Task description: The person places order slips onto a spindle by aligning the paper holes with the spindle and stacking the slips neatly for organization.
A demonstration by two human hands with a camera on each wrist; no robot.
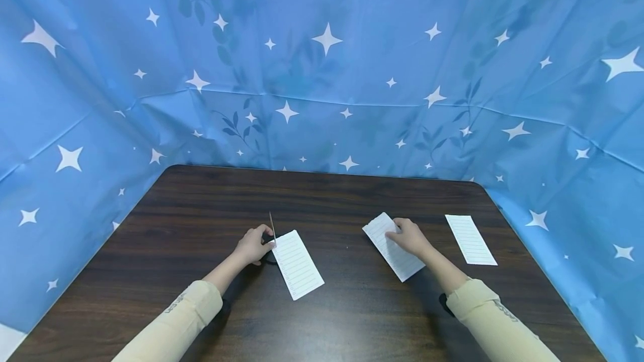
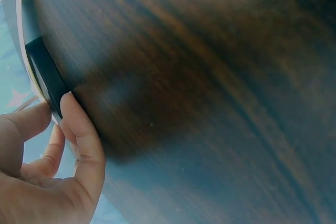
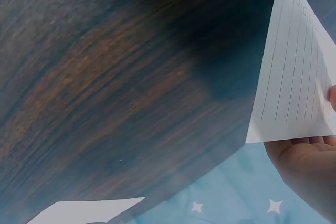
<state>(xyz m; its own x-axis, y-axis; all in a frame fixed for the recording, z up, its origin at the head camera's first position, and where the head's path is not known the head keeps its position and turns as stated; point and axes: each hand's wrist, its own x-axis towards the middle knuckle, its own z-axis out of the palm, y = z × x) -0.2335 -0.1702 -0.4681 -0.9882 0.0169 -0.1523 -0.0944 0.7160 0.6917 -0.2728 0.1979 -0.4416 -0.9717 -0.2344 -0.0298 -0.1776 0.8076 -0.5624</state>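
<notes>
My left hand (image 1: 254,246) pinches the upper left corner of a white lined sheet of paper (image 1: 299,267), together with a flat black object (image 2: 47,74) whose kind I cannot tell. A thin upright strip (image 1: 271,224) rises beside these fingers. In the left wrist view, thumb and forefinger meet at the black object's lower end, and the paper shows only as a pale edge. My right hand (image 1: 411,237) holds a second lined sheet (image 1: 386,243) by its side, thumb on top and fingers beneath. That sheet (image 3: 289,77) tilts above the table in the right wrist view.
A third lined sheet (image 1: 470,241) lies on the dark wooden table (image 1: 322,323), right of my right hand. White paper (image 3: 84,212) shows at the bottom of the right wrist view. A blue curtain with white stars (image 1: 322,71) hangs around the table's far and side edges.
</notes>
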